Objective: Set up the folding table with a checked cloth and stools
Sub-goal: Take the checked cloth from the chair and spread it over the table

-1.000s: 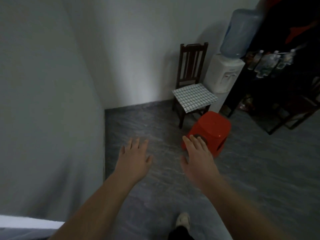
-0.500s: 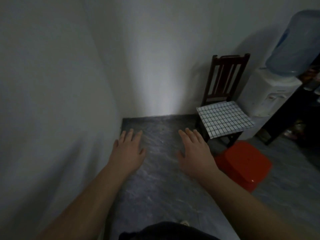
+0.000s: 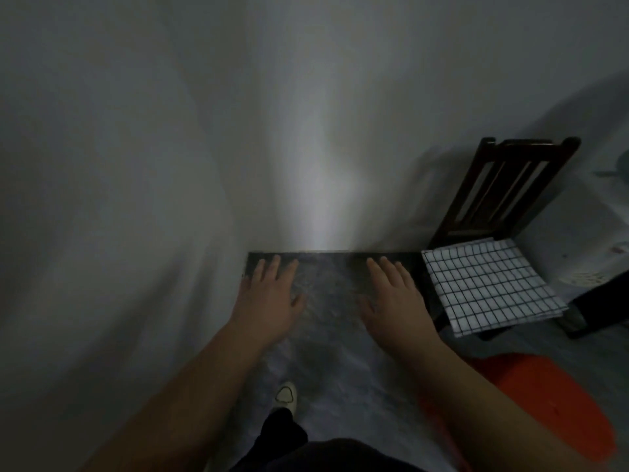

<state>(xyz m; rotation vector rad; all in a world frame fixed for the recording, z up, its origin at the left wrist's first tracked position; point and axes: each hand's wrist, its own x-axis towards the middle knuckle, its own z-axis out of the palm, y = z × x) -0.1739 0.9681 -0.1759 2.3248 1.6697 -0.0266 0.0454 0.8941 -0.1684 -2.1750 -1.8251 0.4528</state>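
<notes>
Checked cloth (image 3: 490,287) folded flat on seat of dark slatted wooden chair (image 3: 510,185), right of both hands, front edge overhanging. Glossy red plastic stool (image 3: 544,403) on floor by right forearm. Folding table not in view. Left hand (image 3: 269,301), right hand (image 3: 394,301): fingers straight, spread, holding nothing. Risks: thin cloth sliding off if tugged; tripping on stool in dim light.

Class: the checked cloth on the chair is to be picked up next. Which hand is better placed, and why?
Right. The right hand, open and empty, hovers just beside the cloth on the chair; the left hand, also open, lies farther off, near the left wall.
</notes>
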